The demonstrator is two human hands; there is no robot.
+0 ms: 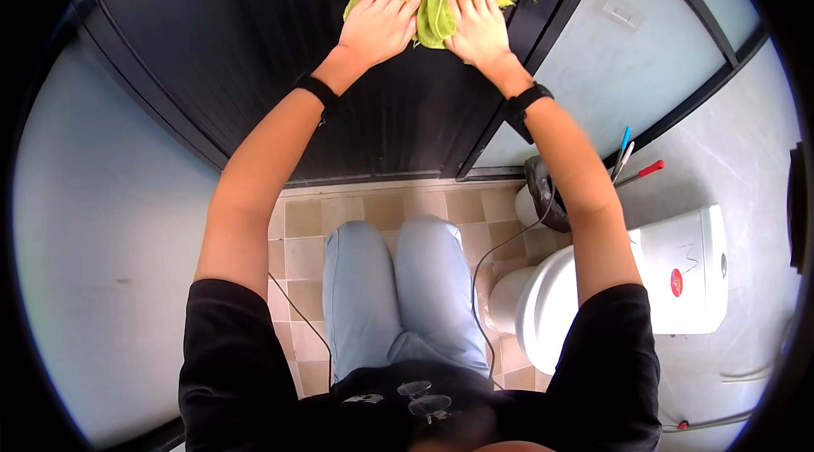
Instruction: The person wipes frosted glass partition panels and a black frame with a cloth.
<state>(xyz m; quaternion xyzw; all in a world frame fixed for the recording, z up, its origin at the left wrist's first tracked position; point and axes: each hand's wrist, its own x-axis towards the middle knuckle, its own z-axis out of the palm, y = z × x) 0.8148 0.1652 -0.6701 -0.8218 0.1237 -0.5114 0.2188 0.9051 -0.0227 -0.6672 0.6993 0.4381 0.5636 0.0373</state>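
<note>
A lime-green cloth with frayed edges is spread at the top of the view, in front of the dark panelled door. My left hand holds its left part, fingers laid over the fabric. On the right part is my right hand, fingers pressing on the cloth and pointing up. Between the two hands the fabric bunches into a fold that hangs down. Both arms are stretched out, with a black band on each wrist. Whatever lies under the fingers is hidden.
At right stands a white toilet with a red sticker on its tank. Behind it are a bin with a black bag and brushes with blue and red handles. Thin cables run beside my legs over the tiled floor.
</note>
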